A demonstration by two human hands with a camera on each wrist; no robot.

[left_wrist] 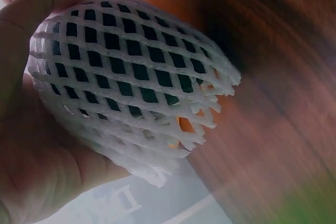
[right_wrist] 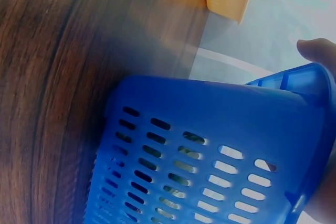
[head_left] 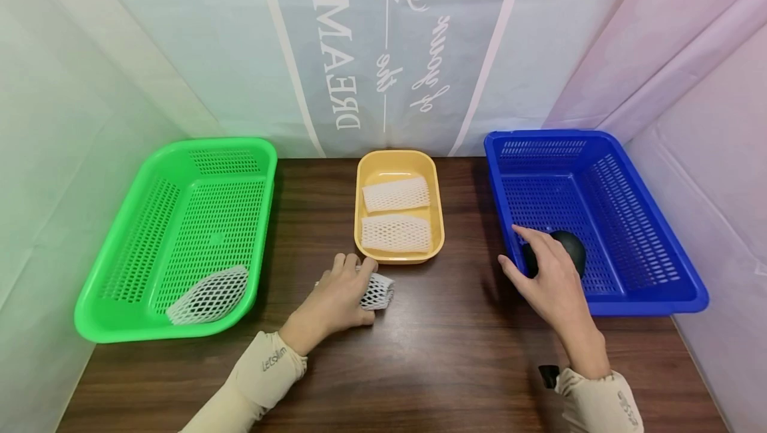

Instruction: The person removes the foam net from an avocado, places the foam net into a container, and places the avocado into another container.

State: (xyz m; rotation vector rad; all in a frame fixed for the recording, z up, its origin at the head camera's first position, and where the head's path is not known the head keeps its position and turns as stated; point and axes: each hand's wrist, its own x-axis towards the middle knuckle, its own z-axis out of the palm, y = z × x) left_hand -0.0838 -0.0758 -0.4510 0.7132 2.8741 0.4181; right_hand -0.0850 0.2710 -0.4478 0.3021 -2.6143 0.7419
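In the head view my left hand (head_left: 341, 290) grips a dark green fruit in a white foam net (head_left: 377, 291), low over the table in front of the yellow tray. Up close in the left wrist view, the netted fruit (left_wrist: 126, 61) shows dark green through the mesh, and the net's loose ends stick out past it. My right hand (head_left: 551, 276) reaches over the left rim of the blue basket (head_left: 635, 226), its index finger and thumb spread. Under that hand a dark rounded fruit (head_left: 572, 250) lies in the basket, partly hidden by the palm and fingers.
A yellow tray (head_left: 399, 258) at the back middle holds two flat white foam nets (head_left: 395, 233). On the left stands a green basket (head_left: 210, 236) with a netted fruit (head_left: 210, 296) in its near corner. A printed cloth backdrop (head_left: 383, 86) rises behind the table.
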